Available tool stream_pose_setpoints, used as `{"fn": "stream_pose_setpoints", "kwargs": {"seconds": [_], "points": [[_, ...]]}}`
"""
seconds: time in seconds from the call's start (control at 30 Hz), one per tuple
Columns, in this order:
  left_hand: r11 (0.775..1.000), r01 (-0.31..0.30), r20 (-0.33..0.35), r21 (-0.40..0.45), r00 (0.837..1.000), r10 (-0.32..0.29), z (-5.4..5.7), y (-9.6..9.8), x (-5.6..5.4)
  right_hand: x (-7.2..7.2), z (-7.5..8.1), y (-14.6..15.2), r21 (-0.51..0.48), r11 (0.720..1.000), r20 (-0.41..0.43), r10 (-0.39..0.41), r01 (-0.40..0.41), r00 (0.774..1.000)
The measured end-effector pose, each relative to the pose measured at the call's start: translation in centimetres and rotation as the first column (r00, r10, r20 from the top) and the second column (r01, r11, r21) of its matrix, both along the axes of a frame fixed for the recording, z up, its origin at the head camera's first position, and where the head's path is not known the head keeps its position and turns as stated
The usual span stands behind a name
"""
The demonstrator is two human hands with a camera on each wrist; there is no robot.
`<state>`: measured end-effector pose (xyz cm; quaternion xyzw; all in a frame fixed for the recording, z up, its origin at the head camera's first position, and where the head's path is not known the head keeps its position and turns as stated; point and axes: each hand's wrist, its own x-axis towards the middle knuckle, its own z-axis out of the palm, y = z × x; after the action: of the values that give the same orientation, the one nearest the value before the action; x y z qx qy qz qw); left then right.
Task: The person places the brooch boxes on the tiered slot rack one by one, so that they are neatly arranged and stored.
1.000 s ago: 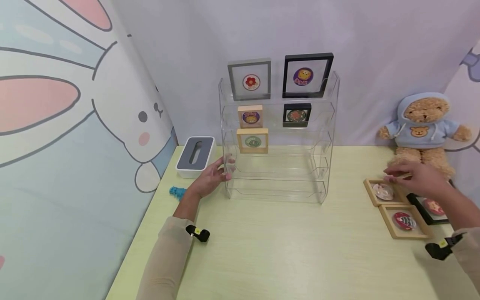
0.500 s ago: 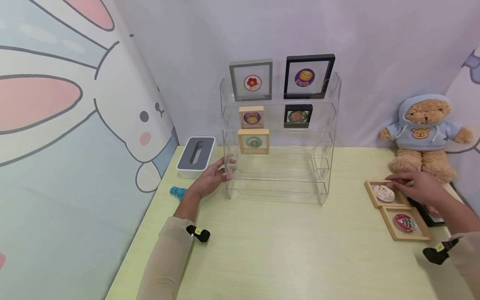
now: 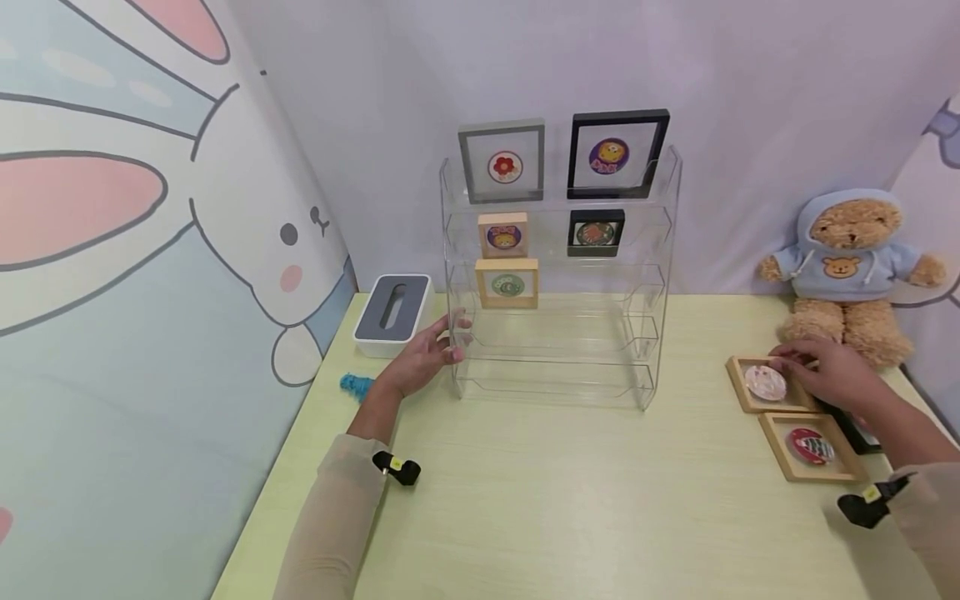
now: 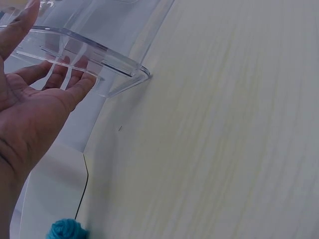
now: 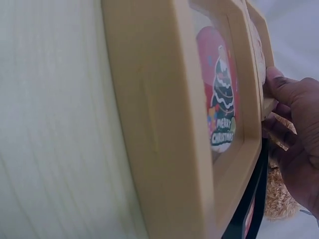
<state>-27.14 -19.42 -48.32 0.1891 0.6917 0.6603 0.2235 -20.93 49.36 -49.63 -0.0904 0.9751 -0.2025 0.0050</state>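
In the head view my left hand [image 3: 420, 361] holds the left side of a clear acrylic display rack [image 3: 551, 361]. The left wrist view has its thumb and fingers around the clear side panel [image 4: 107, 57]. At the far right my right hand [image 3: 838, 373] pinches the right edge of a light wooden frame [image 3: 738, 387] with a pale round badge [image 3: 767, 383]. In the right wrist view the thumb lies on that frame's edge, with fingers beside and below it. Just nearer lies a second wooden frame [image 3: 780, 454] with a red Christmas-tree badge [image 5: 219, 94]. A black frame [image 3: 855, 429] is partly hidden under the right forearm.
Small frames stand on the rack: grey [image 3: 467, 167], large black [image 3: 576, 158], small black [image 3: 573, 237] and two wooden ones [image 3: 506, 262]. A white box with a grey top [image 3: 375, 312] and a blue object [image 3: 355, 384] lie left. A teddy bear [image 3: 847, 271] sits back right.
My right hand has come down onto the upper wooden frame and pinches its edge. That frame has shifted slightly away from the lower one. The left hand stays on the rack.
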Motion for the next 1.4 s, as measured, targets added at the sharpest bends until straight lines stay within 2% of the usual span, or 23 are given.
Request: {"fn": "stream_pose_setpoints", "kwargs": {"seconds": [0.23,0.53,0.87,1.03,1.27,1.4], "points": [[1.0,-0.003,-0.001,-0.002,1.0,0.003,0.1,0.0,0.1,0.1,0.8,-0.3,-0.024,0.999,0.017,-0.027,0.028,0.999],[1.0,0.002,-0.014,-0.009,1.0,-0.002,0.1,0.0,0.2,0.4,1.1,-0.2,-0.073,0.996,0.033,-0.041,0.043,0.999],[1.0,0.0,-0.014,-0.013,1.0,0.0,0.1,0.0,0.2,0.7,1.5,-0.5,-0.159,0.986,0.006,-0.056,0.056,0.998],[1.0,-0.002,-0.021,-0.023,1.0,0.002,0.1,0.0,0.3,0.8,1.8,-0.8,-0.164,0.984,0.0,-0.071,0.07,0.998],[1.0,-0.002,-0.02,-0.017,1.0,0.002,0.0,0.0,0.3,0.9,3.6,-2.1,-0.166,0.976,0.032,-0.139,0.142,0.99],[1.0,-0.005,-0.014,-0.019,1.0,0.005,0.0,0.1,0.3,0.9,5.1,-3.2,-0.203,0.969,-0.062,-0.156,0.141,0.986]]}}
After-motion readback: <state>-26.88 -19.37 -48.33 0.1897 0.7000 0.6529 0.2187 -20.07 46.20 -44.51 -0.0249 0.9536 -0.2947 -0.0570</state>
